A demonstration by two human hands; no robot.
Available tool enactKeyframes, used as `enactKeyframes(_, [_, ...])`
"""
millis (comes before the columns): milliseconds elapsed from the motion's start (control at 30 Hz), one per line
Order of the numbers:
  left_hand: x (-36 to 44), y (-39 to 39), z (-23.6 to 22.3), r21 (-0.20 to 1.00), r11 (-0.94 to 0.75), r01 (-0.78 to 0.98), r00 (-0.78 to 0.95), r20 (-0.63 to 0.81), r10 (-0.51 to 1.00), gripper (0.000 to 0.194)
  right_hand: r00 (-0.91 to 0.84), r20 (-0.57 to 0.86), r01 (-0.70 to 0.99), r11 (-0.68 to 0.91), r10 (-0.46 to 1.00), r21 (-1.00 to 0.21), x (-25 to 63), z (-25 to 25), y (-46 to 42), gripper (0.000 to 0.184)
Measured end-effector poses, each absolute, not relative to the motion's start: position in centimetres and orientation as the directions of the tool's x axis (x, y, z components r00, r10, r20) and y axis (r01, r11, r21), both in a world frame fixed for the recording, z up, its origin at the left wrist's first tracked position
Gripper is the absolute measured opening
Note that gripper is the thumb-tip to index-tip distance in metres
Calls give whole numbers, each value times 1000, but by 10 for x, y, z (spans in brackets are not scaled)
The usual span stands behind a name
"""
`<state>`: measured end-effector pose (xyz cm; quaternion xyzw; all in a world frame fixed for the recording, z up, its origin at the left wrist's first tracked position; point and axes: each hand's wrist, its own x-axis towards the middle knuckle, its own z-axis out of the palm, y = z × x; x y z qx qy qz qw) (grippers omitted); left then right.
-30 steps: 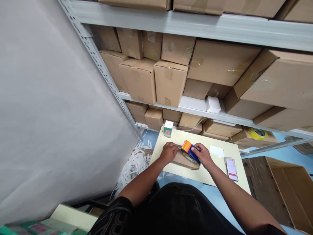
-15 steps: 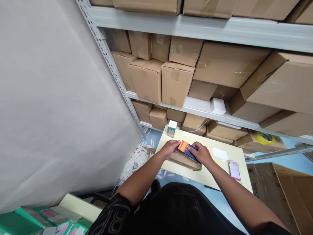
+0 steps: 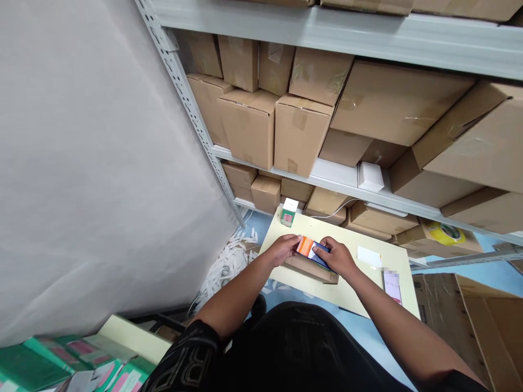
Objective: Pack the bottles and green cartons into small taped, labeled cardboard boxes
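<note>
1 head-worn camera, close above the torso (image 3: 306,348), faces forward and down toward left hand (image 3: 283,250), right hand (image 3: 337,257) and shelving (image 3: 327,27).

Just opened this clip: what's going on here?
The person's right grip holds a blue-and-orange tape dispenser over a long brown cardboard box on a pale yellow table. The left grip is at the dispenser's orange end; whether it pinches tape there is too small to tell. A small green-and-white carton stands at the table's far left corner, and a smartphone with a pale screen lies to the right.
</note>
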<state>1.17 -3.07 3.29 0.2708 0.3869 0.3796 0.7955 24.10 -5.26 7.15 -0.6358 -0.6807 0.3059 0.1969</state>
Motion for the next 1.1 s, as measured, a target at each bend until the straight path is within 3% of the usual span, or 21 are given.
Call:
enactKeyframes(200, [13,-27,40,770,531,-355,407,-384,829,52,-77,-131,747,-30,988,-664,239,72,-52,37])
enactKeyframes(567, [15,-22,32,650,636,-417,407,-492,769,28,-64,-131,739,-41,989,-672,241,71,-50,36])
enactKeyframes(1100, [21,-25,15,692,587,-421,425,-421,801,50,-106,-123,706,-12,987,-708,242,69,-48,35])
